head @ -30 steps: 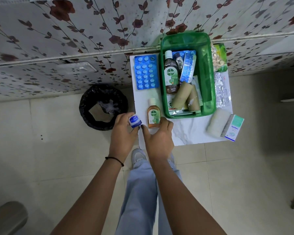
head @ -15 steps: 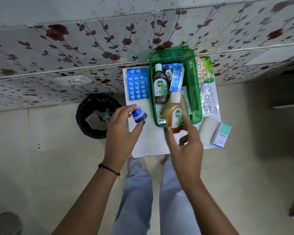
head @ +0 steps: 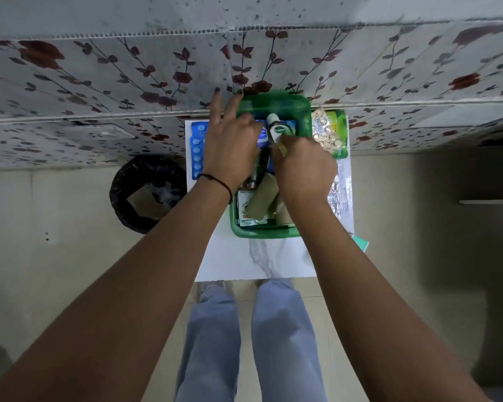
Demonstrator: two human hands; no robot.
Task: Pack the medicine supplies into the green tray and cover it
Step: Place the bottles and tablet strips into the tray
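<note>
Both hands have travelled forward from the near edge of the table and are now over the green tray point(head: 262, 232), each carrying what it picked up. Right hand point(head: 304, 166) is wrapped around the small antiseptic bottle point(head: 276, 130), white cap pointing away, hovering above the far half of the tray. Left hand point(head: 230, 146) pinches the little blue-lidded jar point(head: 263, 136) between thumb and a bent finger, with two other fingers point(head: 217, 101) splayed out wide towards the wall. Jar and bottle sit just beside each other, almost touching, and there's motion blur on both.

Down in the tray, the brown bandage rolls point(head: 259, 203) lie at the near end on top of a paper packet, and a dark bottle point(head: 254, 178) peeks out between the wrists. On the white table point(head: 230, 259), the blue blister sheet point(head: 197, 149) lies left of the tray, partly under the left wrist. To the right, a green pack of pale tablets point(head: 330, 133) sits against the wall, with a silver foil strip point(head: 339, 192) nearer. A corner of a teal box point(head: 362, 245) shows past the right forearm. On the floor to the left stands a black-lined bin point(head: 147, 194).
</note>
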